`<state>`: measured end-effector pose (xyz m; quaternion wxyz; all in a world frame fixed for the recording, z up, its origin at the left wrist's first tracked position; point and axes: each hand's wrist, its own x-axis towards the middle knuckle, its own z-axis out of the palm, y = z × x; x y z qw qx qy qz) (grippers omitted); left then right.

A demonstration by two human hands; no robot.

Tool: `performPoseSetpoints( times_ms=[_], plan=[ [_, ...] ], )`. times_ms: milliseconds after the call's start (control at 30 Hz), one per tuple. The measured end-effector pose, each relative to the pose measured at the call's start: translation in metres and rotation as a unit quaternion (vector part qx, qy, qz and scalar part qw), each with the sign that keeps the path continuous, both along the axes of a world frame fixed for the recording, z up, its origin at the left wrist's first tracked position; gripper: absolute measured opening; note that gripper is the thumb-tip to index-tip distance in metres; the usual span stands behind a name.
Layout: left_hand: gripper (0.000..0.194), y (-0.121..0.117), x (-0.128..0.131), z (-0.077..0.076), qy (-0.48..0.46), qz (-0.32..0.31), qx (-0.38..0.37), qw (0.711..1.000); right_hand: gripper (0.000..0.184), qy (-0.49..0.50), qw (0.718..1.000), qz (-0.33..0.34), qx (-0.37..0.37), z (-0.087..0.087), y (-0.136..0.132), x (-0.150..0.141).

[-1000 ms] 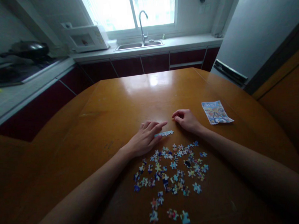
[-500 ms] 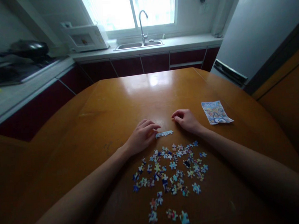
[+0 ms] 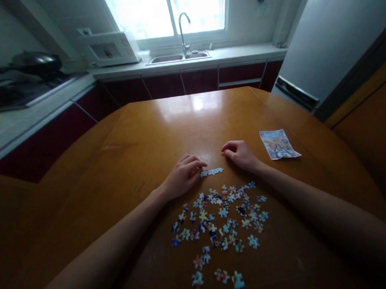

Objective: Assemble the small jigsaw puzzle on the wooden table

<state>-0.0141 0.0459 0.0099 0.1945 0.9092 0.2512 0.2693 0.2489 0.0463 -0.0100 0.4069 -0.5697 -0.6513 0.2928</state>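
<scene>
A big wooden desk (image 3: 166, 128) is filling the middle of this kitchen, its varnish catching glare from the window (image 3: 198, 9). Dark red cupboards (image 3: 163, 84) are running beneath the pale worktop (image 3: 246, 50), and the fridge (image 3: 330, 44) is standing to the right. A white microwave (image 3: 128, 48) is sitting left of the two-basin sink (image 3: 184, 59), with the tap (image 3: 181, 27) arching above. A dark pan (image 3: 40, 62) is resting on the stove (image 3: 20, 94); what it is holding, I can't tell.

On the desk, loose puzzle pieces (image 3: 223, 213) are lying scattered between the person's forearms. A joined strip (image 3: 211, 172) is lying just beyond them. The left hand (image 3: 183, 174) is hovering at the strip's left end, fingers loosely bent and narrowly parted from the thumb; I can't tell whether it is touching. The right hand (image 3: 241, 153) is curling, thumb and forefinger nearly meeting, and whether it is gripping anything isn't showing. A printed sheet (image 3: 278, 143) is lying to its right.
</scene>
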Motion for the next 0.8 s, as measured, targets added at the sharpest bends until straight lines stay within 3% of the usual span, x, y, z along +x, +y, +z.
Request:
performPoseSetpoints(
  times_ms=[800],
  plan=[
    [0.02,0.0013,0.0009,-0.0003,-0.001,-0.006,0.0,1.0,0.015,-0.011,1.0,-0.003,-0.002,0.0063,-0.0012,-0.0006]
  ],
)
